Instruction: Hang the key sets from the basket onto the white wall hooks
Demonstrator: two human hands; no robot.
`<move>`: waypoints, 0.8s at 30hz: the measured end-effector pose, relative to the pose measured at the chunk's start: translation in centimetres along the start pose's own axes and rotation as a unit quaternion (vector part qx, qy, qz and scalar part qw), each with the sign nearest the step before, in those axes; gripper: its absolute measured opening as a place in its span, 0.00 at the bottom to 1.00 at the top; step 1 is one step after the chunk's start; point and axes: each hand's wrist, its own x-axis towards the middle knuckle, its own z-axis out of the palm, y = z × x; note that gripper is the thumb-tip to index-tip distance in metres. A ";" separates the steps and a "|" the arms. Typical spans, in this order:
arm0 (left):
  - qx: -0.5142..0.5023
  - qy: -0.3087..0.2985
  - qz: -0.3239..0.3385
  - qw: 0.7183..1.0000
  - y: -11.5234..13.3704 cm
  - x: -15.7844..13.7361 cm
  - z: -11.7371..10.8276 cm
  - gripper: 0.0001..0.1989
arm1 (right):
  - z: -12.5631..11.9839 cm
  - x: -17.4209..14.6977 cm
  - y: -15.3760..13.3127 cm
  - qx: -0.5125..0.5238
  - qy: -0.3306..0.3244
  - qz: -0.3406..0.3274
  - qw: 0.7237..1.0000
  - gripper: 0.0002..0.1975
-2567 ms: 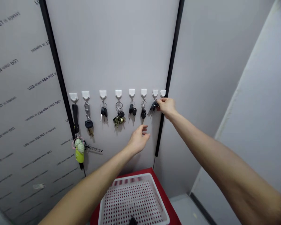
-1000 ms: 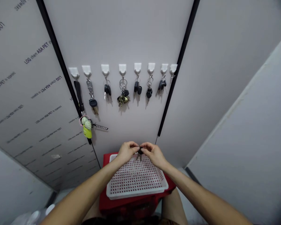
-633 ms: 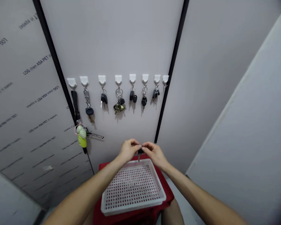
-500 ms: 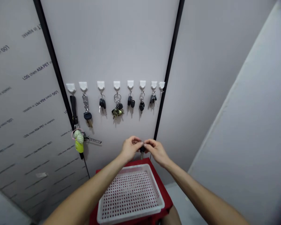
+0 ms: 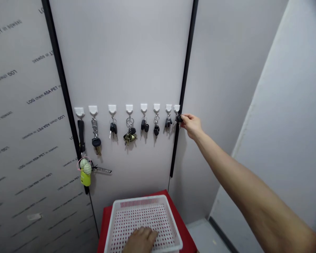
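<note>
My right hand (image 5: 190,123) is closed on a bunch of black-headed keys (image 5: 178,118) at the far right white hook (image 5: 176,108). The keys sit just below that hook; whether their ring is over it I cannot tell. My left hand (image 5: 141,240) is low over the near part of a white plastic basket (image 5: 173,219), back up and fingers out, with nothing seen in it. Its fingertips are loosely bent; whether they touch the basket floor is unclear. Beside the right hand another bunch of keys (image 5: 168,122) hangs from its own hook (image 5: 168,107).
Several more key bunches hang along the wall, one with large brass keys (image 5: 130,136). At the far left hangs a black strap (image 5: 81,135) with a yellow-green fob (image 5: 85,178). A red stand (image 5: 185,232) carries the basket. Black strips (image 5: 187,59) run down the wall.
My hands have parted. The right one has carried the black-headed keys up to the far right hook, while the left has let go and dropped down over the basket.
</note>
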 end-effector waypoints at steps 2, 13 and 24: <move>0.012 0.010 -0.028 0.999 -0.3 0.0 -1.4 0.23 | 0.4 0.2 0.0 -0.017 0.012 0.023 1.000 0.01; -0.071 -0.048 -0.022 0.996 -0.1 0.5 -1.7 0.17 | 0.1 -3.4 3.2 -0.124 -0.027 0.104 0.986 0.06; -0.296 0.270 0.023 0.916 2.6 1.8 -11.9 0.28 | 0.4 -13.4 4.5 -0.195 -0.383 0.033 0.902 0.20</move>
